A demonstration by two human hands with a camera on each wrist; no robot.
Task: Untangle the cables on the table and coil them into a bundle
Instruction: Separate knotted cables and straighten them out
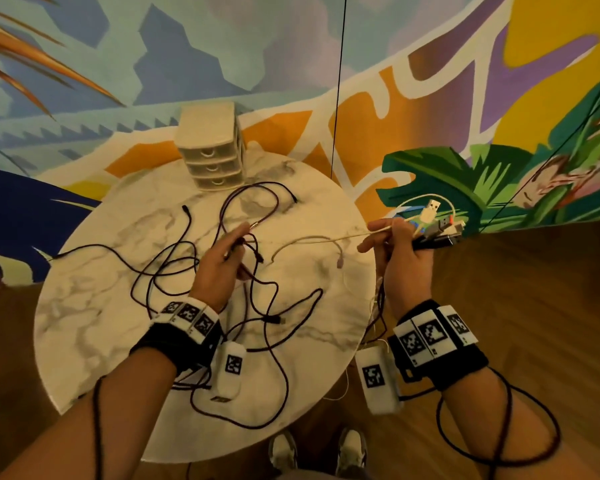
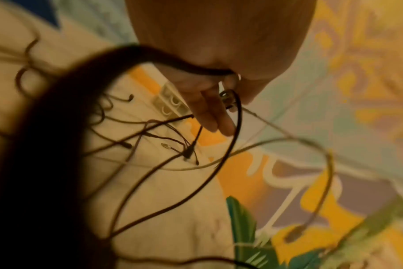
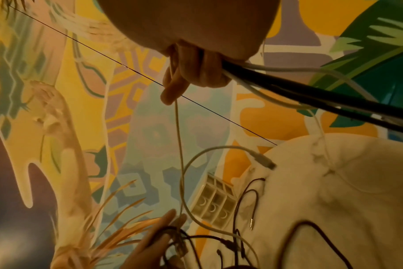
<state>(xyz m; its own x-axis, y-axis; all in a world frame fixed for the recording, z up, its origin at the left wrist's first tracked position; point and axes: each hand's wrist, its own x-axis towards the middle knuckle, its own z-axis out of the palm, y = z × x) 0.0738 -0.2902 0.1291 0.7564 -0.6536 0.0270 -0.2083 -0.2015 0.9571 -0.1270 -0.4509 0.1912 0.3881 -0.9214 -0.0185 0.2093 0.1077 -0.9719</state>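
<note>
Mid-frame, our right hand (image 1: pixel 400 251) pinches the white cable (image 1: pixel 312 241) taut while our left hand (image 1: pixel 222 261) grips the dark tangle (image 1: pixel 257 299), anchoring it.

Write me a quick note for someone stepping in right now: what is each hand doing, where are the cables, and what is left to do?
Left hand: pinches dark cables above the round table.
Right hand: grips a bunch of plugs and pulls a white cable taut, off the table's right edge.
Small drawer unit stands at the far edge.
Done: several cables gathered in the right hand.
Left: free the white cable, untangle the dark ones still spread over the table, then coil everything into one bundle.
</note>
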